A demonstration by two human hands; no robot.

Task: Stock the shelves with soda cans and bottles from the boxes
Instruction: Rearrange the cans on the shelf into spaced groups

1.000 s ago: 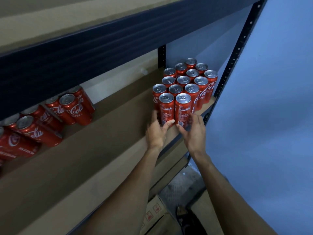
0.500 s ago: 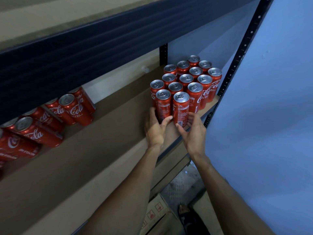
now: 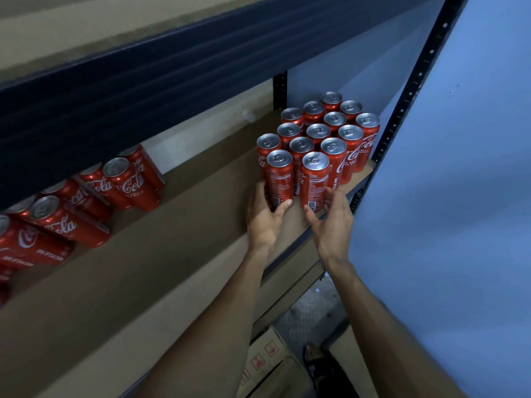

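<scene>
The right hand point(image 3: 333, 225) has slid the right front can point(image 3: 314, 182) slightly away from the left front can point(image 3: 280, 179).

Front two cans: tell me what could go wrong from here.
1. The left front can and right front can stand close to the shelf edge; a nudge could tip them off.
2. The left hand and right hand grip only their bases, so pushing may topple them.

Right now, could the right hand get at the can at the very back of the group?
Probably not directly: packed upright cans stand in front of the back can, and the right hand grips the front right can.
</scene>
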